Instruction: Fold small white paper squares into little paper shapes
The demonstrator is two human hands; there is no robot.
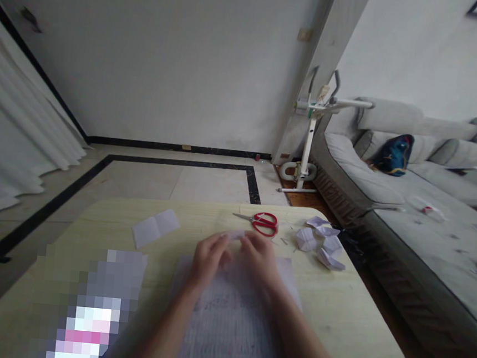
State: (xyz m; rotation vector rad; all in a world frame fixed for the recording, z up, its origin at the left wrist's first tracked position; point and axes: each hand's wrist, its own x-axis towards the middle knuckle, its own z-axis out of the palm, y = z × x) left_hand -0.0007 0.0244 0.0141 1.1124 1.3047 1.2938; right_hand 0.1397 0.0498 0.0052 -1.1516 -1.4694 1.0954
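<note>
My left hand (pixel 211 256) and my right hand (pixel 260 258) are close together over the middle of the table. Between their pinched fingertips is a small piece of white paper (pixel 237 235), mostly covered by the fingers. Beneath both hands lies a large sheet of paper (pixel 231 334) with faint writing or print, too blurred to read. Just beyond my right hand rest scissors (pixel 264 223) with red handles, blades pointing left. To the right sits a cluster of folded white paper pieces (pixel 320 243). On the left a creased paper rectangle (pixel 155 228) lies flat.
The pale wooden table (pixel 359 323) has rounded corners. A pixelated patch (pixel 93 311) hides something at its left. A grey sofa (pixel 433 240) stands close on the right, with white exercise equipment (pixel 308 140) behind. A white curtain (pixel 13 126) hangs at the left.
</note>
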